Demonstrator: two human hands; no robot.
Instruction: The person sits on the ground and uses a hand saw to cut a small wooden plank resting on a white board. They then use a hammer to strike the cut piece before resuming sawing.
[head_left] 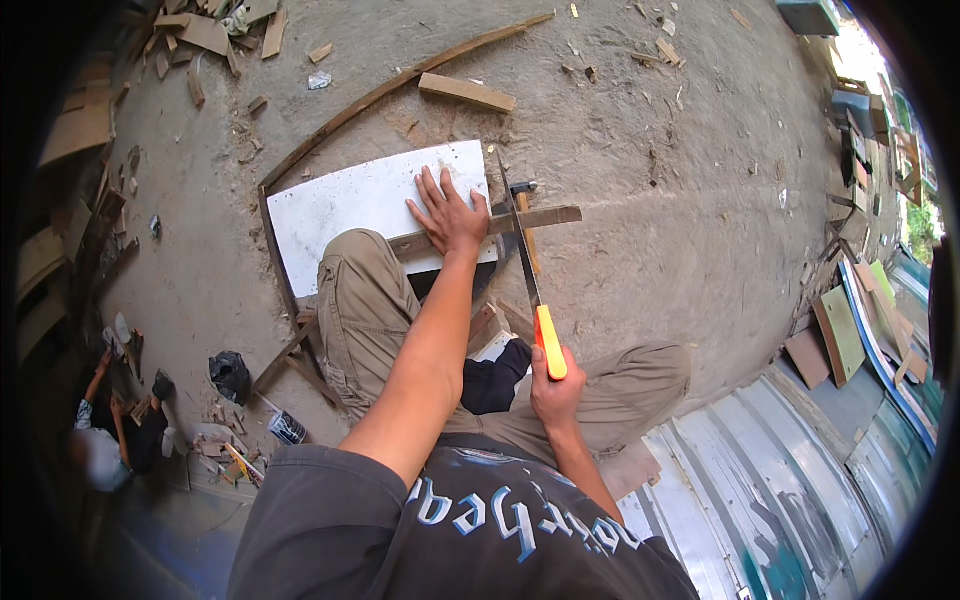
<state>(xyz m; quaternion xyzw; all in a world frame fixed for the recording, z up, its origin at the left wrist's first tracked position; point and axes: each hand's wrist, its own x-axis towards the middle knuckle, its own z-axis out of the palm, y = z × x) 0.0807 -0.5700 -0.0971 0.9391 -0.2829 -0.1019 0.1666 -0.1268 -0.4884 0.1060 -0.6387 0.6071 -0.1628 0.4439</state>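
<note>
Soft daylight across floor [720, 260]; upper right of frame blown out; sheen on metal sheets [745, 480], lower right; left side dim; fisheye bowing toward black rim.

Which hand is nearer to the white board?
Left hand: it lies spread over the right part of the white board. The right hand is off it, nearer the body, holding the saw handle.

Woodworking workshop: offcuts [205, 36] are littering the far left corner of the dirt floor [700, 270], corrugated sheets [755, 480] are lying along its near right edge, a handsaw [547, 330] is crossing a wooden strip [552, 217].
</note>
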